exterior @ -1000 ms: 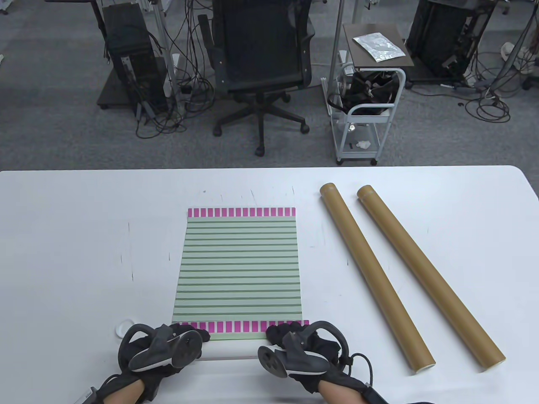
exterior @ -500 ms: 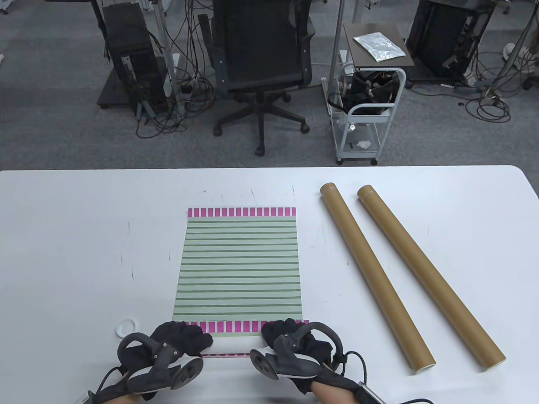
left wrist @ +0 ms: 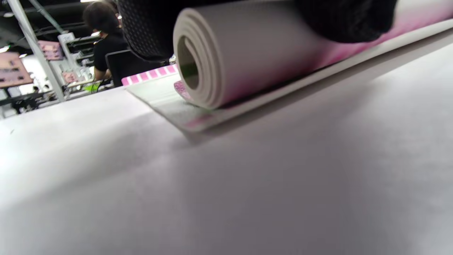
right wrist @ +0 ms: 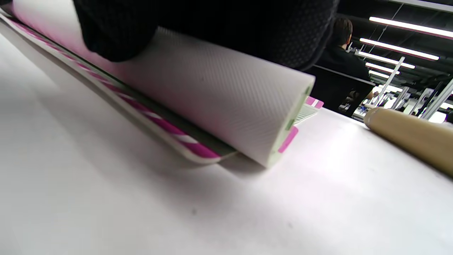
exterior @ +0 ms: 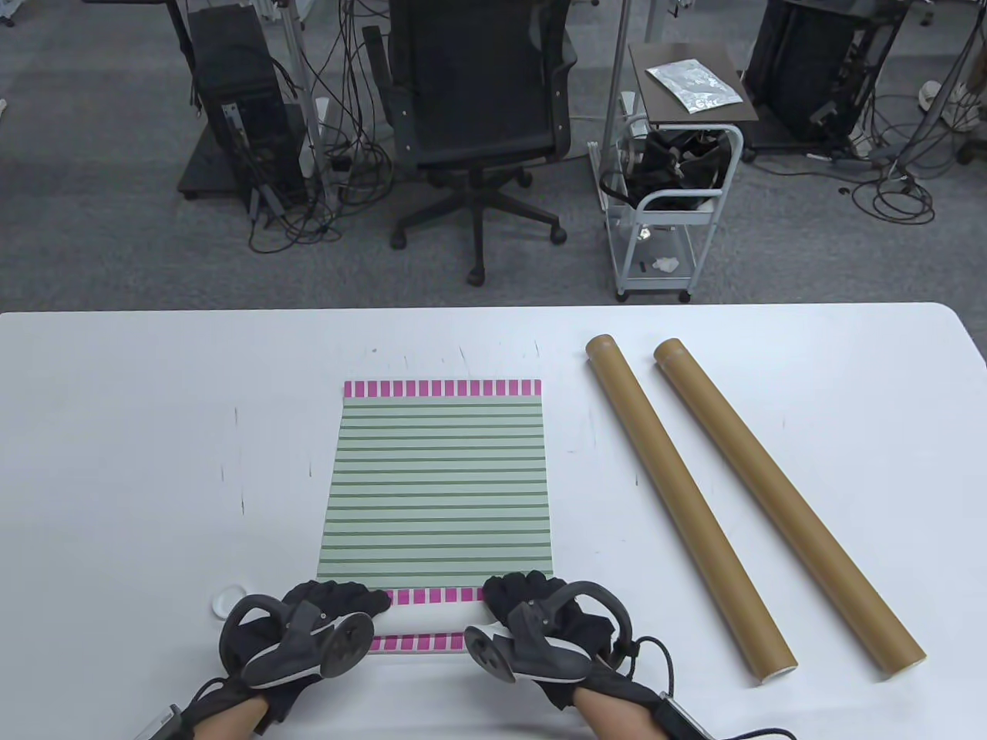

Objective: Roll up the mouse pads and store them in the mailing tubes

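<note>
A green-striped mouse pad (exterior: 439, 478) with pink-checked ends lies flat mid-table. Its near end is wound into a white roll (exterior: 430, 618), seen end-on in the left wrist view (left wrist: 226, 63) and the right wrist view (right wrist: 219, 102). My left hand (exterior: 339, 603) grips the roll's left end and my right hand (exterior: 518, 595) grips its right end, with fingers curled over the top. Behind the roll, a flat pink-checked edge (exterior: 420, 644) shows nearer to me. Two brown mailing tubes (exterior: 686, 501) (exterior: 786, 505) lie diagonally to the right, clear of both hands.
A small white round cap (exterior: 229, 600) lies just left of my left hand. The table's far edge (exterior: 493, 310) runs behind the pad. The nearer tube (right wrist: 410, 138) shows at the right of the right wrist view. An office chair (exterior: 478, 116) and a cart (exterior: 678, 154) stand beyond.
Both hands have pushed the roll a little away from me. The roll has grown thicker, and a pink-checked flat edge has come into view behind it.
</note>
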A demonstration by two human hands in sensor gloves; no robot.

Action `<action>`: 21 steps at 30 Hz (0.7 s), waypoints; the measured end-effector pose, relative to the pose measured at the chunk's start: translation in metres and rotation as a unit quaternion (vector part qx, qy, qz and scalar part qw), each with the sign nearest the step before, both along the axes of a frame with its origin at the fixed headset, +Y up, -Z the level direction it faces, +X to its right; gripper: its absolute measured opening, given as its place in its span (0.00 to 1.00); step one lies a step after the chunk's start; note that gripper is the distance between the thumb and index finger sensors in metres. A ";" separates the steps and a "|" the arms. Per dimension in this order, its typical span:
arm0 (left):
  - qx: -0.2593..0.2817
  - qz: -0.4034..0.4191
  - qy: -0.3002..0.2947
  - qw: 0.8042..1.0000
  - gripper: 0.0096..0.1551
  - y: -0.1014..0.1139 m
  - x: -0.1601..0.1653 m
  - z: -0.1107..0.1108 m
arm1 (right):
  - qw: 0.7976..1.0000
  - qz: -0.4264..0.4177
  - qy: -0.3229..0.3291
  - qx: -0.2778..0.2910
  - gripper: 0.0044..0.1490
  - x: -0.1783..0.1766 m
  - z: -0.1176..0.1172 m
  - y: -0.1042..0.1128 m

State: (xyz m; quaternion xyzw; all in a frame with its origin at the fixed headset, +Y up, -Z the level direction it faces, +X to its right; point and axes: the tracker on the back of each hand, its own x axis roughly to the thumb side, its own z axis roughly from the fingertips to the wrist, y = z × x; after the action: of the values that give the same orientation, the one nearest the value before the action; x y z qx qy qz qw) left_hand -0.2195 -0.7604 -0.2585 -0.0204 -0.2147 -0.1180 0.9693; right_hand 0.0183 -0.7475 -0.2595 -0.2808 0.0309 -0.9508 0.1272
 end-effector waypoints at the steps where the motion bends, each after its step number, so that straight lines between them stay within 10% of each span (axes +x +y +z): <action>1: -0.008 0.001 -0.002 1.000 0.35 0.001 0.000 0.001 | 1.000 0.003 0.006 -0.004 0.37 0.000 0.001 0.000; 5: -0.066 0.021 -0.001 0.998 0.34 0.004 -0.001 0.006 | 0.999 -0.012 0.020 -0.037 0.37 0.001 0.010 0.002; 11: 0.008 -0.023 -0.044 0.999 0.43 0.004 0.018 0.025 | 0.999 -0.011 -0.003 -0.052 0.36 0.000 0.001 -0.003; 21: -0.133 0.007 -0.018 0.991 0.51 -0.012 0.039 0.021 | 0.999 -0.022 0.003 -0.044 0.41 0.009 0.006 -0.002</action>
State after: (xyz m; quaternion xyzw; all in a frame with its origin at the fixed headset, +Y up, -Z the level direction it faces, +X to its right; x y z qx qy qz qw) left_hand -0.1805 -0.7719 -0.2374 -0.1451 -0.2456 -0.0822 0.9549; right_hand 0.0277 -0.7494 -0.2536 -0.2886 -0.0047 -0.9529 0.0935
